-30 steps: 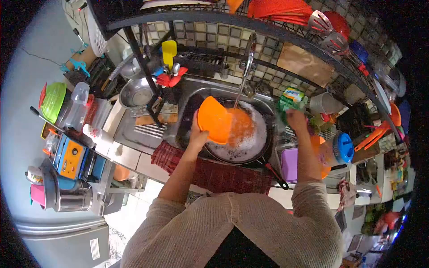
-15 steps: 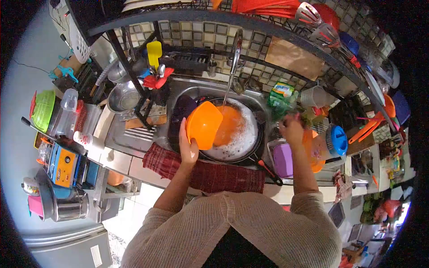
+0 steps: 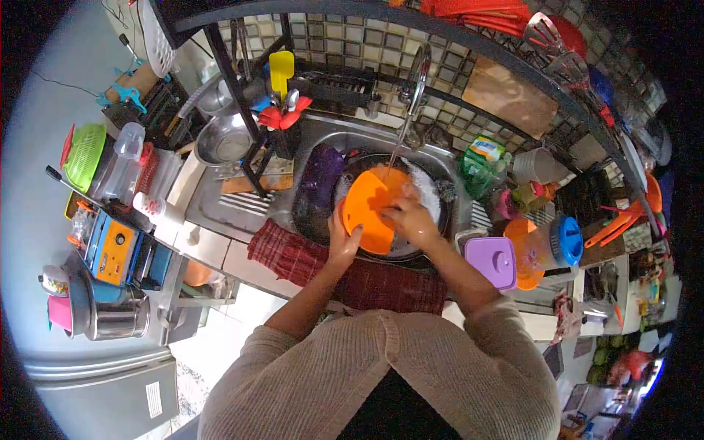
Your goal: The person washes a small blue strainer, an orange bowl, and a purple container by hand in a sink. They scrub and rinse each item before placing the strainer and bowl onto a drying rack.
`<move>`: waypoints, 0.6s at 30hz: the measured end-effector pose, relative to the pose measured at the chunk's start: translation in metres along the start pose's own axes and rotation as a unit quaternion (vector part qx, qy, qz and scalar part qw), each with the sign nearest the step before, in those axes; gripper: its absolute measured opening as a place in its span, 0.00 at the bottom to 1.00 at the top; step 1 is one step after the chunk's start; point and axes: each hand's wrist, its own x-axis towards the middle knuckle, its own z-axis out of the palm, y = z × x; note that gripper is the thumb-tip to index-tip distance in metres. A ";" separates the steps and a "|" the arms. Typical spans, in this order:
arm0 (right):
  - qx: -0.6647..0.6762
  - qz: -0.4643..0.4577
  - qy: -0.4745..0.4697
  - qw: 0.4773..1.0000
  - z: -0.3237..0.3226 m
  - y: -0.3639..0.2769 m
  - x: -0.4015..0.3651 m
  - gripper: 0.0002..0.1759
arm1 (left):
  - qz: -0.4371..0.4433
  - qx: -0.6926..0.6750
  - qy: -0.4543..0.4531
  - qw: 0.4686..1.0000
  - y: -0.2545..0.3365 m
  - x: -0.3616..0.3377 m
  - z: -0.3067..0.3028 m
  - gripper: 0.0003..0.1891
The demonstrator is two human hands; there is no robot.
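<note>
An orange plastic bowl (image 3: 364,209) is tilted over the sink, its inside turned toward the right. My left hand (image 3: 342,238) grips it by the left and lower side. My right hand (image 3: 415,224) is at the bowl's right edge, fingers bent against its inside; whether something small lies under them is hidden. Below is a dark round pan (image 3: 444,192) holding sudsy water, with another orange piece (image 3: 407,185) in it. Water runs from the tap (image 3: 415,95) into the pan. A dark purple item (image 3: 320,176) sits to the left in the sink.
On the right stand a green dish-soap pack (image 3: 484,158), a purple lidded container (image 3: 491,262) and a blue-lidded jug (image 3: 568,242). A red checked cloth (image 3: 290,253) covers the front edge. A black rack (image 3: 233,95) rises at the left, near metal bowls (image 3: 224,139).
My right hand has come from beside the dish-soap pack back to the orange bowl. The bowl, in my left hand, is lower over the pan. The camera view has shifted.
</note>
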 end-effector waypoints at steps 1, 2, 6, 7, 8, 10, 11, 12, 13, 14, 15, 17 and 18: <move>-0.008 -0.032 0.035 0.999 0.013 -0.002 0.009 0.20 | 0.000 0.000 0.000 1.000 -0.002 -0.001 0.002 0.36; -0.007 -0.034 0.035 0.999 0.024 -0.002 0.012 0.20 | 0.001 -0.021 0.004 1.000 -0.003 -0.002 0.003 0.35; 0.064 0.086 -0.013 0.994 0.062 -0.020 0.009 0.24 | -0.019 -0.201 0.080 0.976 -0.017 0.004 0.003 0.29; 0.134 0.087 -0.013 0.987 0.069 -0.032 0.007 0.24 | -0.017 -0.200 0.084 0.976 -0.015 0.005 0.001 0.29; 0.178 0.177 -0.111 0.962 0.041 -0.062 0.013 0.22 | -0.065 -0.257 0.125 0.956 -0.011 0.006 0.000 0.27; 0.214 0.116 -0.065 0.968 0.046 -0.087 0.006 0.20 | -0.114 -0.314 0.170 0.927 -0.016 0.006 -0.002 0.25; 0.251 0.062 -0.015 0.966 0.048 -0.094 0.004 0.18 | -0.126 -0.318 0.187 0.921 -0.024 0.009 -0.005 0.23; 0.250 0.061 -0.001 0.966 0.053 -0.094 0.003 0.18 | -0.139 -0.322 0.204 0.914 -0.033 0.010 -0.006 0.22; 0.250 0.063 -0.004 0.966 0.054 -0.089 0.001 0.18 | -0.142 -0.323 0.205 0.913 -0.041 0.010 -0.006 0.22; 0.195 0.031 -0.018 0.980 0.052 -0.077 0.001 0.18 | -0.164 -0.354 0.190 0.901 -0.048 0.011 -0.005 0.22; 0.139 -0.003 -0.031 0.990 0.049 -0.063 0.002 0.18 | -0.184 -0.383 0.174 0.888 -0.052 0.011 -0.005 0.22; 0.005 0.013 -0.149 0.989 0.032 -0.033 0.008 0.19 | -0.205 -0.357 0.186 0.892 -0.032 0.012 -0.001 0.22; -0.056 0.027 -0.125 0.990 0.009 -0.023 0.014 0.19 | -0.224 -0.332 0.198 0.895 -0.025 0.012 0.001 0.22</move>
